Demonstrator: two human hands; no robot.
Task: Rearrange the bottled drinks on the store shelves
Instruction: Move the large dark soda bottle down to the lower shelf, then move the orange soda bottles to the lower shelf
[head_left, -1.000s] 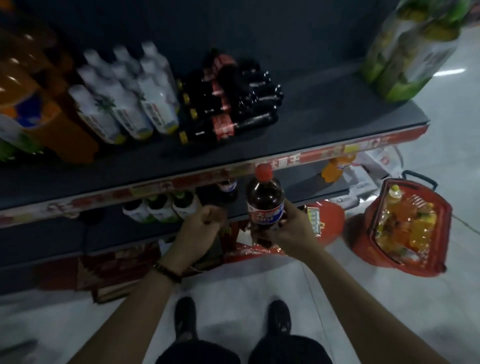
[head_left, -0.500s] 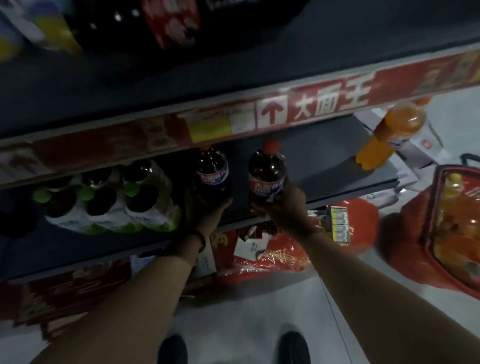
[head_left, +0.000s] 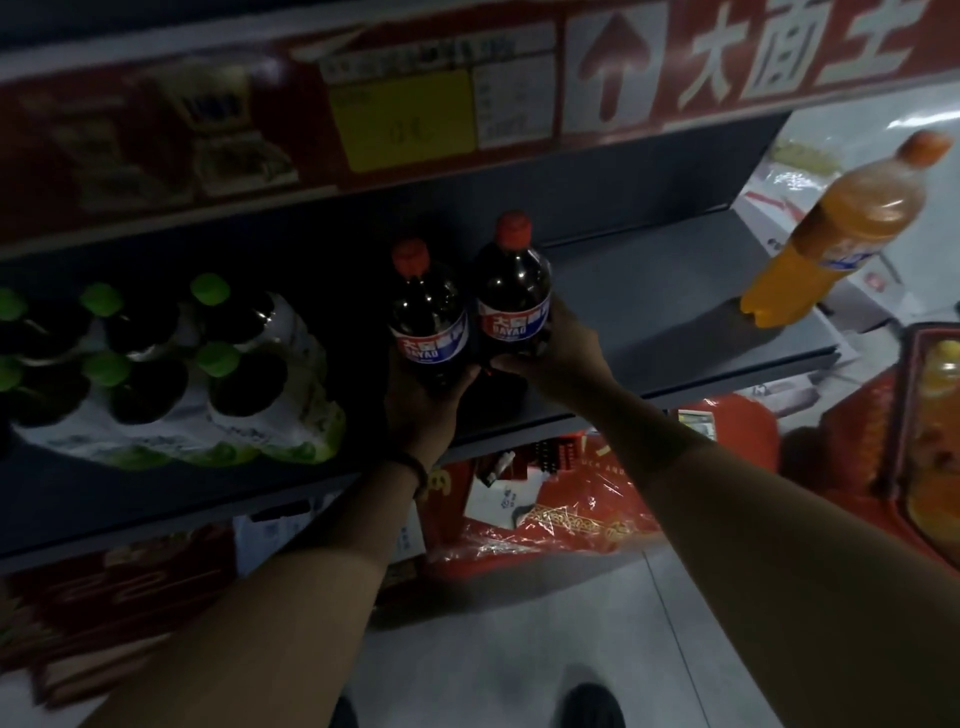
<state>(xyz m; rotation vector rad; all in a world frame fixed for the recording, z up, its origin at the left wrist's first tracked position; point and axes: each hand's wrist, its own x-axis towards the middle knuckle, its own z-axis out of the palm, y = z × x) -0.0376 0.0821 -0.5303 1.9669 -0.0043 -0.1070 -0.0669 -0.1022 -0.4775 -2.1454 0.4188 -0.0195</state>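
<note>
- Red-capped and dark, the left cola bottle (head_left: 428, 332) and the right cola bottle (head_left: 514, 306) sit upright side by side at the front of the grey shelf (head_left: 649, 312), with their red-and-blue labels turned toward you.
- Your left hand (head_left: 421, 400) wraps round the lower body of the left cola bottle from beneath, fingers curled about it; the hand is in shadow, so finer detail is lost.
- Your right hand (head_left: 556, 358) grips the lower body of the right cola bottle, thumb across the front below the label.
- Your hands cover both bases, so you cannot tell whether the bottles rest on the shelf board or are held just above it.
- Your two hands meet between the bottles, thumb tips close together.
- A dark bracelet (head_left: 415, 467) circles your left wrist.
- To your left on the same shelf sits a shrink-wrapped pack of green-capped bottles (head_left: 171, 374), near the left cola bottle but apart from it.
- Far to your right, an orange drink bottle (head_left: 841, 228) stands alone at the shelf's end.
- Above runs a red price strip (head_left: 415, 104) with a yellow tag.
- A red basket (head_left: 924, 441) holding orange bottles sits on the floor at the right edge.
</note>
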